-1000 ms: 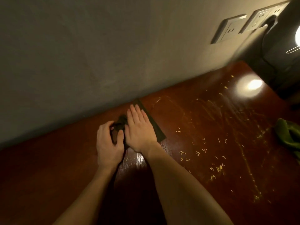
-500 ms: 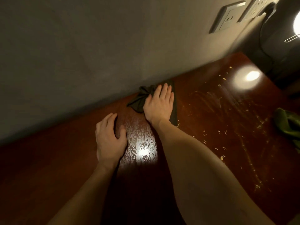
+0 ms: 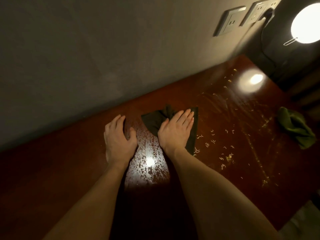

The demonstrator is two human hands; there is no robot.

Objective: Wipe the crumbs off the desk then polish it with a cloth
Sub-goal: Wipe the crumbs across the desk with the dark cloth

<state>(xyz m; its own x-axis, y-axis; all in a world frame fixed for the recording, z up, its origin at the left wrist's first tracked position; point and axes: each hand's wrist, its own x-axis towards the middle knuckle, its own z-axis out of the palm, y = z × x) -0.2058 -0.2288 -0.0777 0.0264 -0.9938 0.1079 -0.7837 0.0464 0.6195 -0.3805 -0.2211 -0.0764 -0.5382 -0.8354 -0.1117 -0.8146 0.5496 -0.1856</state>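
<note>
Head view: I saw the right hand (image 3: 174, 130) pressed flat on the cloth (image 3: 152, 122), crumbs (image 3: 213, 141) just to its right, the left hand (image 3: 117, 135) resting empty.

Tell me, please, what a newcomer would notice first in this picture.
First comes the bright round lamp at the upper right. Then the right hand, pressing flat on a dark cloth near the wall, with the left hand resting beside it. Pale crumbs lie scattered on the desk to the right.
</note>
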